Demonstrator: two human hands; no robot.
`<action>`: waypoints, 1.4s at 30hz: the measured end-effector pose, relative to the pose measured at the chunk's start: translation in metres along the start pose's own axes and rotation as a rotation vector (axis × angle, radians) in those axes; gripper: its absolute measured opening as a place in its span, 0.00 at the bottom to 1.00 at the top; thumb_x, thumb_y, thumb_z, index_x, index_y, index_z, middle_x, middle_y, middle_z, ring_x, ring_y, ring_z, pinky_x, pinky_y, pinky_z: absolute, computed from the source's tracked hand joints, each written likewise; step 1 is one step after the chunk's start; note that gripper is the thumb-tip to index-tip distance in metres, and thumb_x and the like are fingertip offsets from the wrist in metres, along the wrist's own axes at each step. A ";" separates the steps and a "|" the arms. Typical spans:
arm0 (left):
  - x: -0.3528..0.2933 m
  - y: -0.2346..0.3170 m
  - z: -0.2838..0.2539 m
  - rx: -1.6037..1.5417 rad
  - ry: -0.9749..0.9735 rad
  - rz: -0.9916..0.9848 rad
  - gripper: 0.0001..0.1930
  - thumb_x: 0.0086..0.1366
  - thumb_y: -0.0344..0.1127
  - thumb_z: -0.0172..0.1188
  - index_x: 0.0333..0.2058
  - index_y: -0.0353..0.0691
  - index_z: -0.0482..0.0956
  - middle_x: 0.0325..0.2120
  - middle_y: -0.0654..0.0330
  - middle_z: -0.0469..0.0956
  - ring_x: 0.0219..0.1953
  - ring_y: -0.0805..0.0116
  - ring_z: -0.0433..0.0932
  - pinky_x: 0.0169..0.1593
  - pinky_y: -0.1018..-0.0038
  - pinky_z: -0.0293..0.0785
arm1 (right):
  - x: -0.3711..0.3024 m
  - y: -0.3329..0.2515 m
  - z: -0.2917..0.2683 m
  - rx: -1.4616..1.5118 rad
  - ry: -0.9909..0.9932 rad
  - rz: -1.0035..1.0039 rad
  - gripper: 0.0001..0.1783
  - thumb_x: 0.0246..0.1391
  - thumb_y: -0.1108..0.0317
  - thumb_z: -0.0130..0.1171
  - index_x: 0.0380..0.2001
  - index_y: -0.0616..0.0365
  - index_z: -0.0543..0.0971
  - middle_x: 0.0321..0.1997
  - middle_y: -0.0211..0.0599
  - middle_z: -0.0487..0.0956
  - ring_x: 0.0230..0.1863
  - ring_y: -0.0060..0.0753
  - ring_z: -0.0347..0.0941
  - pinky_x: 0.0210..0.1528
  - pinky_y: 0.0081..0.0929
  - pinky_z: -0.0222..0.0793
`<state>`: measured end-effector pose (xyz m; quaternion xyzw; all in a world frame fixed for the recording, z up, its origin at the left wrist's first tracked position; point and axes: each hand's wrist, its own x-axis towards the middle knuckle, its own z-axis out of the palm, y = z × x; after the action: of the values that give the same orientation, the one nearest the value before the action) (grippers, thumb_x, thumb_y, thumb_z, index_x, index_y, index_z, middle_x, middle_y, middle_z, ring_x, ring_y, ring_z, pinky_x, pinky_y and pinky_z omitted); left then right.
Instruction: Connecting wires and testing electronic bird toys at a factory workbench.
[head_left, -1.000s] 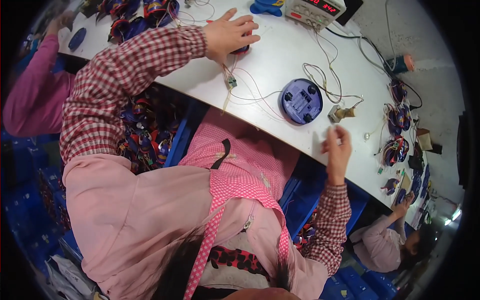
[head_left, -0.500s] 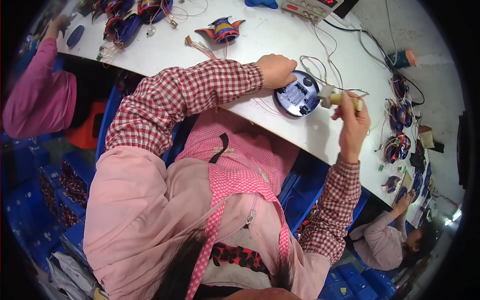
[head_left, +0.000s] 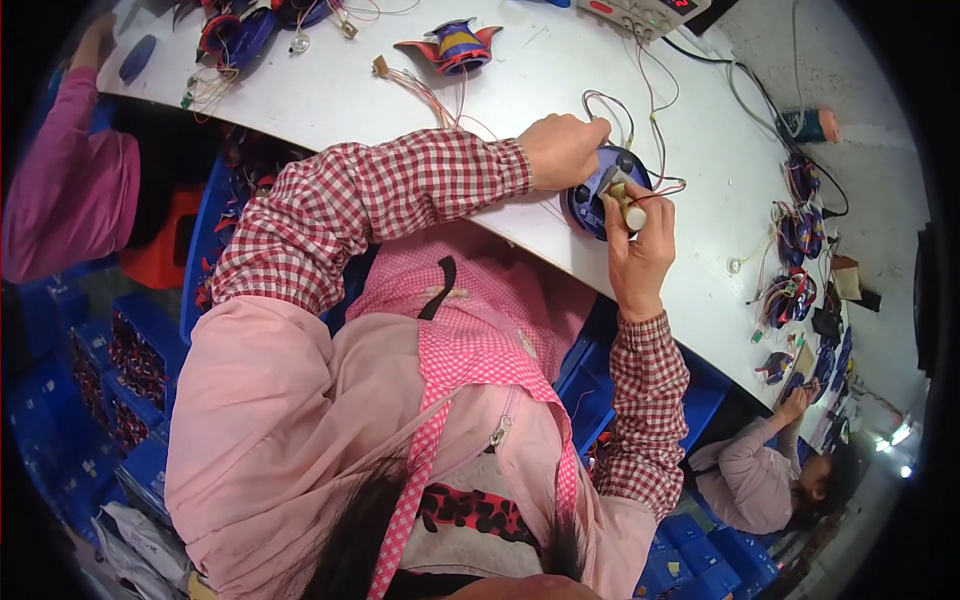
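Observation:
A round dark-blue plastic base (head_left: 589, 215) lies on the white table under both hands. My left hand (head_left: 562, 152) is closed at its upper left edge and grips it there, though most of its fingertips are hidden. My right hand (head_left: 645, 245) grips a small yellowish piece with a pale round end (head_left: 635, 216). A grey block (head_left: 608, 178) at the piece's far end rests on or just over the middle of the base; I cannot tell which. Thin red and black wires (head_left: 668, 186) run beside the right hand.
Behind stands a power supply box (head_left: 640, 12) with leads. A purple, yellow and red toy part (head_left: 462, 48) trails wires on the table. More wired parts (head_left: 785, 295) lie along the right wall. People work at left and lower right. Blue bins (head_left: 140, 350) stand below.
My right hand has moved left and brought the yellowish piece over the base. The base has shifted slightly and its inner compartments are now largely covered. My left hand has moved slightly right.

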<state>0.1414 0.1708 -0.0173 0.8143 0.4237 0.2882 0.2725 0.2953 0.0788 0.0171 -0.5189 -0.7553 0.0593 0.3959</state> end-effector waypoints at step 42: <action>-0.051 -0.062 -0.071 0.453 0.471 0.005 0.32 0.48 0.40 0.67 0.52 0.47 0.65 0.49 0.47 0.57 0.52 0.48 0.59 0.53 0.61 0.65 | 0.022 -0.059 0.108 -0.187 -0.362 -0.042 0.19 0.41 0.62 0.66 0.31 0.64 0.72 0.30 0.45 0.70 0.30 0.45 0.69 0.31 0.35 0.68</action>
<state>0.0343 0.1721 -0.0234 0.7663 0.5264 0.3677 -0.0216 0.1779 0.1052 -0.0150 -0.5186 -0.8269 0.0727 0.2050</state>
